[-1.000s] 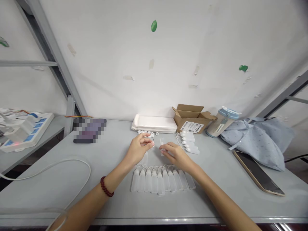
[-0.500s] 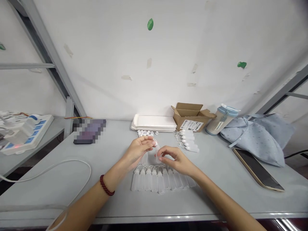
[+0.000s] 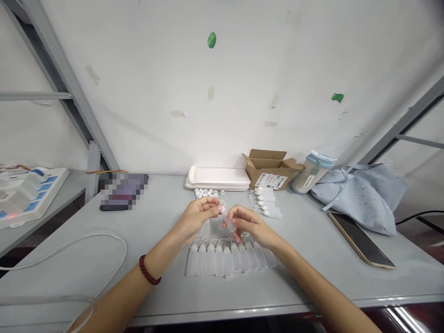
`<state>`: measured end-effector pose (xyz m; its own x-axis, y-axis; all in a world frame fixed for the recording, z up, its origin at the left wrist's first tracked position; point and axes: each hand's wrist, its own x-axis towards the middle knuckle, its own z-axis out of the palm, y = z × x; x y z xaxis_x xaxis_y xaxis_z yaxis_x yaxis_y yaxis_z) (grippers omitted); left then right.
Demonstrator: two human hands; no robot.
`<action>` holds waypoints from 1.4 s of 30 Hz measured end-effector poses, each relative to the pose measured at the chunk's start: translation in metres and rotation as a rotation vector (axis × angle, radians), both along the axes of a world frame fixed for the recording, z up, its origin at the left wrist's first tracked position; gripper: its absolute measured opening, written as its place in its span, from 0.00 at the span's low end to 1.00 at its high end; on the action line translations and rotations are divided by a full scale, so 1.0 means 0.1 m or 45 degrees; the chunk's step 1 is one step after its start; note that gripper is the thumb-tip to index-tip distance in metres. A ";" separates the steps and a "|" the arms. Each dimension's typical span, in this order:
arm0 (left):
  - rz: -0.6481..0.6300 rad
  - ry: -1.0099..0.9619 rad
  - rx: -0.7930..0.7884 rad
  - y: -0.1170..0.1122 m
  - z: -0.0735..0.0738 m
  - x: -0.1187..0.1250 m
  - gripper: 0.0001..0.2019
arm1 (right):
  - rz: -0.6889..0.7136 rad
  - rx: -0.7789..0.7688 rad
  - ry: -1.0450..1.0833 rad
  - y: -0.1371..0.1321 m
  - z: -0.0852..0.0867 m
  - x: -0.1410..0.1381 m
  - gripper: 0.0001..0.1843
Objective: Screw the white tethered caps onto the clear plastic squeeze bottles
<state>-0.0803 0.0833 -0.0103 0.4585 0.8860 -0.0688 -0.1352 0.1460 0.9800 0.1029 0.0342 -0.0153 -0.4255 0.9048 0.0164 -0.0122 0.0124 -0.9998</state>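
Between my two hands is a small translucent plastic bottle [image 3: 229,225], tilted, with a thin white loop at its neck. My left hand [image 3: 202,216] pinches the neck and loop end. Fingers of my right hand [image 3: 247,223] wrap round the bottle's body. Just below the hands lies a row of similar bottles [image 3: 218,261] on the grey table, their looped necks pointing away from me. Another translucent piece [image 3: 204,230] sits partly hidden behind my left hand. Several small white caps [image 3: 208,192] are heaped beyond it. Capped bottles with loops [image 3: 267,203] lie to the right.
At the back are a stack of white trays [image 3: 218,178], an open cardboard box [image 3: 272,172] and a tumbler [image 3: 311,173]. A blue cloth bag [image 3: 360,196] and a phone [image 3: 360,238] lie right. Leftward are a pixelated dark object [image 3: 125,192], a white cable [image 3: 123,247] and a power strip [image 3: 41,196].
The held bottle has gone from nearly upright to tilted, its base swung to the right. My right hand has shifted slightly on it. The whole view has moved a little.
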 end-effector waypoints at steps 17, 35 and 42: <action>0.046 0.112 0.184 -0.06 0.00 0.05 0.17 | -0.200 -0.107 0.012 0.09 -0.06 0.11 0.13; 0.023 0.157 0.210 -0.08 -0.05 0.06 0.17 | -0.259 -0.025 -0.125 0.05 0.00 0.05 0.16; -0.019 0.304 0.230 -0.09 -0.01 0.07 0.14 | -0.255 -0.019 -0.129 0.03 0.03 0.03 0.17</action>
<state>-0.0730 0.0747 -0.0110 0.4616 0.8869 -0.0179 0.1033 -0.0337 0.9941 0.1064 0.0373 -0.0119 -0.2358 0.9713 -0.0311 0.0896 -0.0101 -0.9959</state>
